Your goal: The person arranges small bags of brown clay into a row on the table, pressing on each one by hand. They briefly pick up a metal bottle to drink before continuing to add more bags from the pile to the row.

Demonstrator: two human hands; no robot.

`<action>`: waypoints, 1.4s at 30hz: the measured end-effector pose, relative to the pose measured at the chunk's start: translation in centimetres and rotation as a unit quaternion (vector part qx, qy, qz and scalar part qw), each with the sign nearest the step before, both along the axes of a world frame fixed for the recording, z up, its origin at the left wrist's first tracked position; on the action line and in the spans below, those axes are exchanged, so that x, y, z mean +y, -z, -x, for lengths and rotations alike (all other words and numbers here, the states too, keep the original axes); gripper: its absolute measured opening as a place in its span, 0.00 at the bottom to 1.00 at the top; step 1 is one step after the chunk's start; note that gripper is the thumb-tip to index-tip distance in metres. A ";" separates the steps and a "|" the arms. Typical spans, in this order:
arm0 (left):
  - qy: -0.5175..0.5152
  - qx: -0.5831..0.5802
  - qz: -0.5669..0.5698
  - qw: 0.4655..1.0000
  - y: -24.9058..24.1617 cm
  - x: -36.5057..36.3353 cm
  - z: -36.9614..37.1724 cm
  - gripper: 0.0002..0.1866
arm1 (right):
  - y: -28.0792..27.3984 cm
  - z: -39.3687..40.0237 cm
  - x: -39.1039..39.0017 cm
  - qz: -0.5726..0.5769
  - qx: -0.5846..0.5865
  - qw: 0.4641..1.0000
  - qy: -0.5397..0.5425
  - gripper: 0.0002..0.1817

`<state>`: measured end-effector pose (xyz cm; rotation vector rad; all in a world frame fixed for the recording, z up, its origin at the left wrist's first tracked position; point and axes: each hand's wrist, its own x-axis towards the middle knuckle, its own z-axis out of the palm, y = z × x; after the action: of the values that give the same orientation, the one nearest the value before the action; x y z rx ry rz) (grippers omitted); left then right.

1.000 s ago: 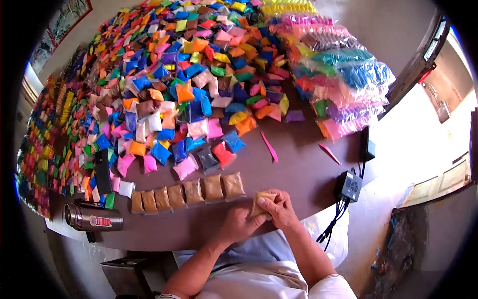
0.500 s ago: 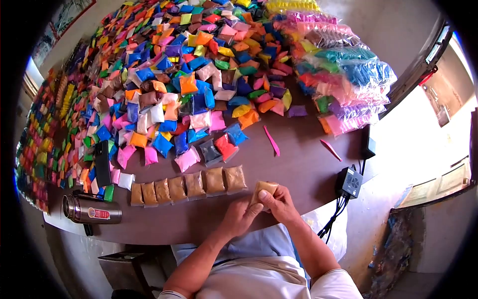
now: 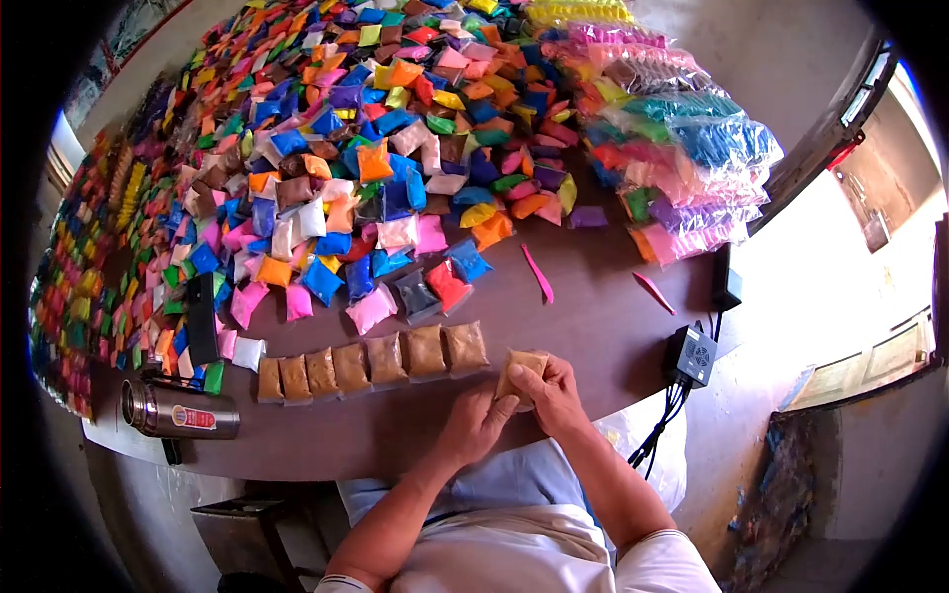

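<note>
A small clear packet of tan-brown clay-like material [image 3: 521, 370] is held between both hands above the table's front edge. My left hand [image 3: 477, 419] grips its lower left side, thumb pointing up at it. My right hand [image 3: 556, 391] closes on the packet's right side, its thumb pressed across the front. The fingers behind the packet are hidden. Just left of the hands lies a row of several similar brown packets [image 3: 387, 360], side by side.
A large heap of colourful packets [image 3: 374, 164] covers the table's back and left. Bagged packet strips [image 3: 707, 148] are stacked back right. Two pink tools [image 3: 537, 274] lie beyond the hands. A steel flask [image 3: 183, 410], a black phone [image 3: 202, 318] and a black cabled box [image 3: 691, 356] stand around.
The right thumb has shifted lower over the packet, and the packet now faces the camera more. Both hands keep hold of it in nearly the same place.
</note>
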<state>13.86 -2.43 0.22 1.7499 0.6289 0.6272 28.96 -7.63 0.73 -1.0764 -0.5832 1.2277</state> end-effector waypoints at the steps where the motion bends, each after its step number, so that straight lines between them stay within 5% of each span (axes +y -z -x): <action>1: -0.001 0.003 -0.015 1.000 0.0 0.0 0.0 0.17 | 0.0 -0.1 -0.1 0.004 -0.001 1.000 -0.019 0.13; 17: -0.007 -0.007 -0.050 0.999 -0.3 -0.1 0.0 0.20 | 0.0 -0.8 -0.6 -0.003 0.074 0.997 -0.014 0.16; 20: 0.004 0.027 0.086 0.996 -0.7 0.0 0.4 0.17 | 0.1 -2.1 -2.1 0.037 0.118 0.990 -0.071 0.15; 22: -0.008 0.010 0.012 1.000 -0.3 -0.2 0.2 0.16 | 0.2 -2.1 -2.8 0.034 -0.014 0.996 -0.086 0.15; 29: -0.009 0.013 0.001 1.000 -1.2 0.0 -0.1 0.15 | -1.4 -1.5 -2.1 -0.008 -0.024 0.997 -0.070 0.14; 32: -0.005 0.014 -0.100 0.995 -1.2 -0.2 -0.4 0.15 | -1.8 -1.1 -1.5 -0.030 -0.014 0.999 -0.039 0.12; 42: 0.024 0.054 -0.213 0.975 -0.1 -0.6 -0.8 0.12 | -1.7 -4.2 0.1 0.048 -0.150 0.988 -0.006 0.13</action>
<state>14.67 -3.01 0.28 2.2047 0.5513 0.6707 33.19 -7.52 2.48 -1.3537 -0.7666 1.1212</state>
